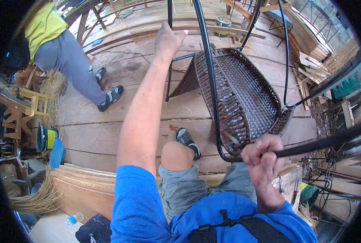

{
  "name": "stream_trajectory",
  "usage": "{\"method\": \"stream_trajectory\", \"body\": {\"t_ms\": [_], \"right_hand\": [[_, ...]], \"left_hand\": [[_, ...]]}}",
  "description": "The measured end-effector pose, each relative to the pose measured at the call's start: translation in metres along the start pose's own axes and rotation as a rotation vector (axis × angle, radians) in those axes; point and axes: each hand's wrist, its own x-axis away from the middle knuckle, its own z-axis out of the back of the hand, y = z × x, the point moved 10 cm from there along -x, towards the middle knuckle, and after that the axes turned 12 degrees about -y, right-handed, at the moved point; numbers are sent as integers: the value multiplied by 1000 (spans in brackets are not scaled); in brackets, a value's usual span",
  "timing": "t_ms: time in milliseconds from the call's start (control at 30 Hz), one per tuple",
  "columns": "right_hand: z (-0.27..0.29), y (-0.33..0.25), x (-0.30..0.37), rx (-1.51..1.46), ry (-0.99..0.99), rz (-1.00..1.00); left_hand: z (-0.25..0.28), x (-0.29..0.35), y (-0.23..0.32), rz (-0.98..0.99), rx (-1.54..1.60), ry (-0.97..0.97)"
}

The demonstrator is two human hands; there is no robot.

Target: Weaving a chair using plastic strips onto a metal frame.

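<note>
A chair with a dark brown woven seat (245, 95) and a black metal tube frame (209, 60) is tipped in front of me. My right hand (263, 158) is wrapped round the frame's near tube, at the lower corner by the seat's edge. My left arm reaches far forward. My left hand (169, 42) has its thumb spread from its fingers and overlaps a thin upright black tube (170, 12) of the frame; whether it touches the tube I cannot tell. No grip shows there.
On the left, a person in a yellow top and grey trousers (73, 60) stands on the plank floor (91, 137). Stacked boards (83, 182) lie behind my legs. Paint-type buckets (46, 137), wood frames, straw and a timber pile (310, 44) surround the area.
</note>
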Motion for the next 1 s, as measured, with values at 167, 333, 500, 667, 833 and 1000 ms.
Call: {"method": "stream_trajectory", "body": {"t_ms": [167, 333, 500, 667, 833, 1000], "right_hand": [[36, -15, 2, -10, 86, -12], [103, -42, 18, 104, 308, 114], [174, -64, 38, 95, 425, 249], [218, -65, 68, 79, 502, 278], [261, -57, 98, -89, 628, 221], [276, -4, 114, -293, 780, 81]], "left_hand": [[6, -22, 8, 4, 236, -187], [-1, -25, 29, -44, 174, -260], [-35, -15, 79, -109, 458, -350], [-52, -4, 140, -66, 209, -394], [-41, 13, 196, -148, -14, -371], [-32, 24, 203, -132, -168, -421]]}}
